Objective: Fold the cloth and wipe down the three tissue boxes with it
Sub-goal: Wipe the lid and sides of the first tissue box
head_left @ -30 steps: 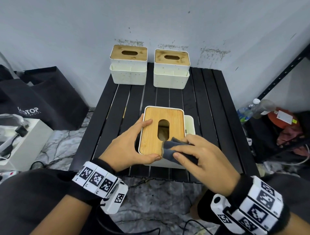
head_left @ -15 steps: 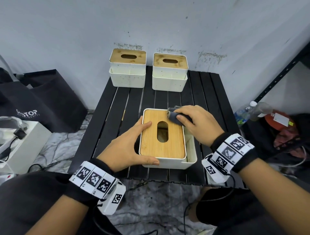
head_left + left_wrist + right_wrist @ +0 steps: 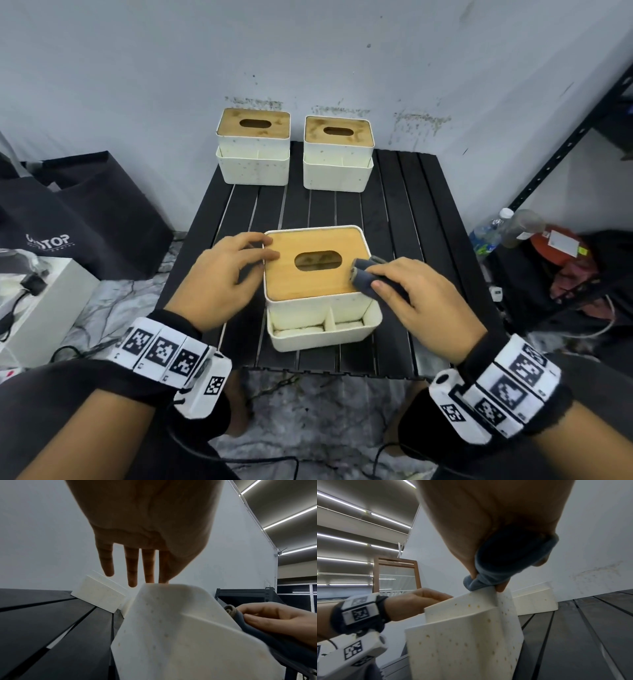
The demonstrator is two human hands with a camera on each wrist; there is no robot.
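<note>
The near tissue box (image 3: pixel 315 274), white with a wooden lid, stands at the front of the black slatted table (image 3: pixel 394 212), its open side compartment facing me. My left hand (image 3: pixel 239 270) rests with straight fingers on the box's far left corner; the left wrist view shows the fingertips (image 3: pixel 132 584) touching the top edge of the box (image 3: pixel 171 628). My right hand (image 3: pixel 411 298) grips the folded blue-grey cloth (image 3: pixel 363 277) and presses it on the lid's right edge. In the right wrist view the cloth (image 3: pixel 496 574) meets the box (image 3: pixel 471 635). Two more tissue boxes (image 3: pixel 253 147) (image 3: pixel 338 154) stand at the back.
A black bag (image 3: pixel 85 212) and a white box (image 3: pixel 41 308) with cables sit on the floor to the left. At the right, bottles (image 3: pixel 496 229) and clutter lie beside a black shelf frame (image 3: pixel 565 144). The table's front edge (image 3: pixel 325 371) is just below the near box.
The near box has turned so its side compartment now faces me. My right hand brought the cloth from the lid's far right corner to its right edge. My left hand shifted to the far left corner.
</note>
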